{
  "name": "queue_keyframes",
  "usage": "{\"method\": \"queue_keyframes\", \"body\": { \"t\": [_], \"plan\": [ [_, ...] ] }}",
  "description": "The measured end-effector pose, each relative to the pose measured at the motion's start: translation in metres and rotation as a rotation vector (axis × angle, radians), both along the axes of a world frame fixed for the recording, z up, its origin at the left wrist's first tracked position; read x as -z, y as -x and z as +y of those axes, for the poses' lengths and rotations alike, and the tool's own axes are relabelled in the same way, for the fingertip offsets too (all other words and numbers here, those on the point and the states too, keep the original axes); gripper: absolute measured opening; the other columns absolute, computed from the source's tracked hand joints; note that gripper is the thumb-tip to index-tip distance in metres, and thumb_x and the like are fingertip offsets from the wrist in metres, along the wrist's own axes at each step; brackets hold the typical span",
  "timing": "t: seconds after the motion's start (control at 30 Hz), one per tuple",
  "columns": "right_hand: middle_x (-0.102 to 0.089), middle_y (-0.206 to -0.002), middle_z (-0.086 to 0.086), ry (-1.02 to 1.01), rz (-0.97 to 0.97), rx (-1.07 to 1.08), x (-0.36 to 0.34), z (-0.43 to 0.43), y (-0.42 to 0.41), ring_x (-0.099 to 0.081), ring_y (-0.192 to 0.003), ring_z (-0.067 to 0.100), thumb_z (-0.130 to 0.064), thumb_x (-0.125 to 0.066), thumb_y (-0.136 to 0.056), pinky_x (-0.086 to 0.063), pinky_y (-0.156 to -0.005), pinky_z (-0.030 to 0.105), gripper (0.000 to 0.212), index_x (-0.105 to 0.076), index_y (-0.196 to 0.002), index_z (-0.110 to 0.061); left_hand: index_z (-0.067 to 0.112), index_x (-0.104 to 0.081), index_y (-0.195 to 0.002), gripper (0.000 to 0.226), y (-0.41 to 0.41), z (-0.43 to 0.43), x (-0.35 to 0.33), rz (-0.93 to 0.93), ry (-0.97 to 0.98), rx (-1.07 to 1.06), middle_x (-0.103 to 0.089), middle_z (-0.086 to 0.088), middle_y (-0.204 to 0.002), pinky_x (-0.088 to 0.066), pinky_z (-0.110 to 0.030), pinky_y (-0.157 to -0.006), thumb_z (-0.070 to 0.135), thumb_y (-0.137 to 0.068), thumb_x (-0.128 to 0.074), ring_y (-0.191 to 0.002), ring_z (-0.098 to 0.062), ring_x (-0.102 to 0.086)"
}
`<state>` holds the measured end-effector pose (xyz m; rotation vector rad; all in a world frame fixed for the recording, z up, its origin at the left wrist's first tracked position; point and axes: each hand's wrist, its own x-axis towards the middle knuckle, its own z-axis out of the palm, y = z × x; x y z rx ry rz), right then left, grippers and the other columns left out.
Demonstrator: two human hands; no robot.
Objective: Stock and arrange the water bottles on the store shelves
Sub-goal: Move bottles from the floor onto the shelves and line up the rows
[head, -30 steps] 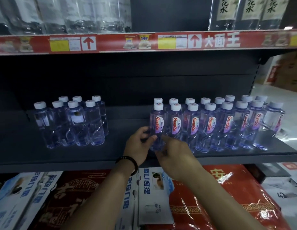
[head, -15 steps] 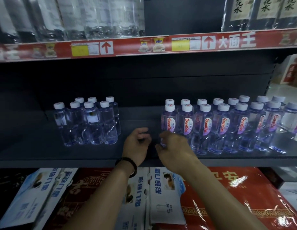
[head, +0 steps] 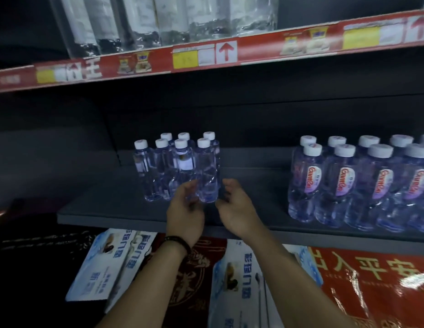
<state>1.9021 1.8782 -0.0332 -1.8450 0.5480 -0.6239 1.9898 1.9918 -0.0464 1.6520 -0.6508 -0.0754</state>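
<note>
In the head view, our left hand (head: pixel 186 207) and right hand (head: pixel 234 207) sit apart at the centre of the frame with fingers loosely curled. They flank the nearest bottle (head: pixel 207 171) of the small cluster (head: pixel 173 166) left of centre on the dark shelf (head: pixel 125 209), and blur hides whether they touch it. The long row of bottles (head: pixel 362 183) stands well apart at right, so we judge the cluster needs tidying: we should grasp the bottle low, keep it upright, spare its neighbours and turn the label forward.
</note>
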Motion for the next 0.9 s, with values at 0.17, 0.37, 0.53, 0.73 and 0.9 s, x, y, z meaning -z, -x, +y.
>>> {"method": "queue_keyframes", "body": {
  "t": [0.17,0.37,0.53,0.73,0.9],
  "plan": [
    [-0.066,-0.123,-0.014,-0.026,-0.036,-0.060,0.001,-0.003,-0.022,-0.065,-0.113,0.005,-0.018,-0.063,-0.097,-0.054,-0.104,0.037,0.045,-0.048,-0.136,-0.035,0.033,-0.056,-0.138,0.049,-0.010,0.007,0.002,0.034,-0.008,0.080,-0.061,0.016,-0.137,-0.051,-0.022,-0.104,0.001,-0.101,-0.062,-0.117,0.003,-0.061],
    [-0.068,-0.121,-0.006,-0.081,-0.057,-0.078,0.000,-0.014,-0.028,-0.066,-0.111,0.008,-0.007,-0.075,-0.092,-0.055,-0.102,0.037,0.041,-0.058,-0.116,-0.035,0.031,-0.045,-0.146,0.057,-0.011,0.002,0.003,0.060,-0.050,0.147,-0.055,0.016,-0.141,-0.047,-0.030,-0.112,0.001,-0.101,-0.061,-0.124,-0.001,-0.057],
    [-0.064,-0.125,0.001,-0.031,-0.014,-0.083,-0.003,-0.011,-0.023,-0.066,-0.115,0.015,-0.013,-0.080,-0.081,-0.058,-0.095,0.031,0.051,-0.060,-0.120,-0.038,0.035,-0.042,-0.140,0.058,-0.012,-0.003,0.001,0.083,-0.037,0.177,-0.054,0.021,-0.135,-0.048,-0.015,-0.101,-0.001,-0.100,-0.063,-0.113,0.015,-0.055],
    [-0.065,-0.117,-0.009,-0.005,-0.013,-0.070,-0.002,-0.004,0.001,-0.066,-0.105,-0.002,-0.010,-0.071,-0.095,-0.057,-0.093,0.024,0.043,-0.045,-0.126,-0.026,0.042,-0.056,-0.127,0.053,-0.011,-0.009,-0.002,-0.006,-0.102,0.203,-0.066,0.023,-0.123,-0.051,-0.015,-0.098,-0.004,-0.101,-0.059,-0.106,0.017,-0.062],
    [-0.066,-0.123,-0.009,0.262,0.072,-0.056,-0.008,-0.007,0.031,-0.064,-0.113,0.005,-0.009,-0.061,-0.097,-0.054,-0.100,0.030,0.044,-0.050,-0.136,-0.028,0.021,-0.063,-0.130,0.035,-0.008,-0.019,-0.007,-0.028,-0.138,0.209,-0.071,0.014,-0.116,-0.054,-0.013,-0.094,0.005,-0.099,-0.067,-0.106,0.001,-0.067]
  ]
}}
